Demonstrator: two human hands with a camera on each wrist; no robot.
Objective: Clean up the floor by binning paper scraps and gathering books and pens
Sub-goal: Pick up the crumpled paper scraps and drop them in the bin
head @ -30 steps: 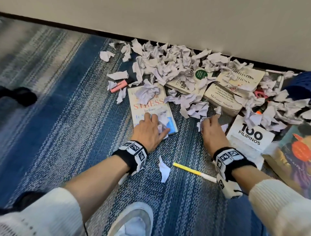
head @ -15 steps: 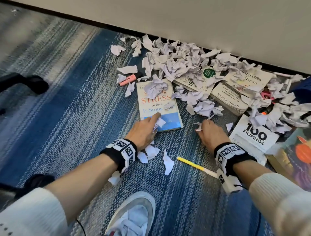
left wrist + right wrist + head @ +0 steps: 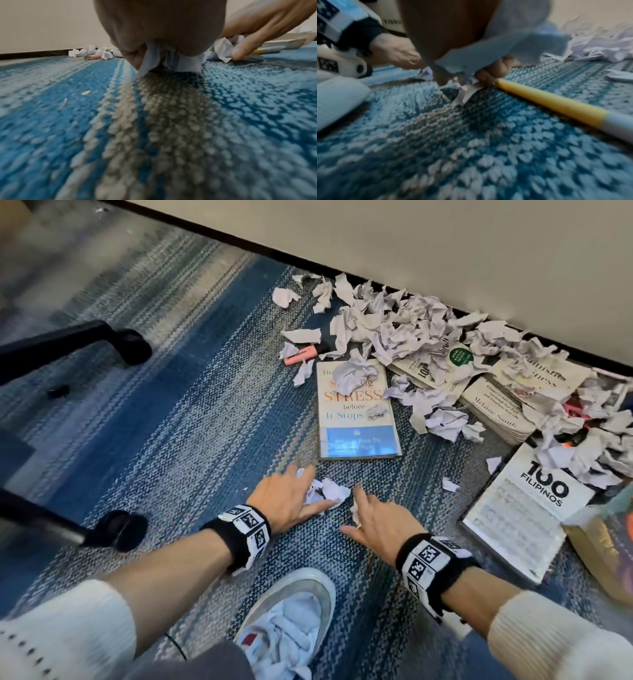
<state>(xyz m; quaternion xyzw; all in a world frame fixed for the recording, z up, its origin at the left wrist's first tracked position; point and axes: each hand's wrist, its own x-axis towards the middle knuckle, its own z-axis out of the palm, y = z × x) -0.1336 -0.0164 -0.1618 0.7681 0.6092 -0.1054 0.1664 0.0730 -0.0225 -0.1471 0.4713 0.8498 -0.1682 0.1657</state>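
Observation:
My left hand [image 3: 289, 499] lies low on the blue carpet, with white paper scraps [image 3: 327, 491] bunched under its palm and fingers. In the left wrist view that paper [image 3: 171, 63] hangs from under the palm. Just to its right, my right hand [image 3: 371, 517] curls its fingers round more scraps [image 3: 505, 47]. A yellow pen [image 3: 553, 106] lies on the carpet by the right hand; the head view does not show it. The "Stress" book [image 3: 356, 409] lies ahead of both hands. The "100 Filipinos" book [image 3: 527, 508] lies to the right. A pink highlighter [image 3: 299, 355] lies at the pile's left edge.
A big pile of crumpled paper [image 3: 394, 330] covers more books [image 3: 493, 409] along the wall's black skirting. Black chair legs with castors [image 3: 116, 529] stand on the left. My white shoe [image 3: 291, 621] is just behind the hands. A cardboard box [image 3: 603, 546] sits at the right edge.
Both hands have drawn back from the Stress book toward my shoe, dragging scraps along, and now sit close together. The right hand has moved over the yellow pen.

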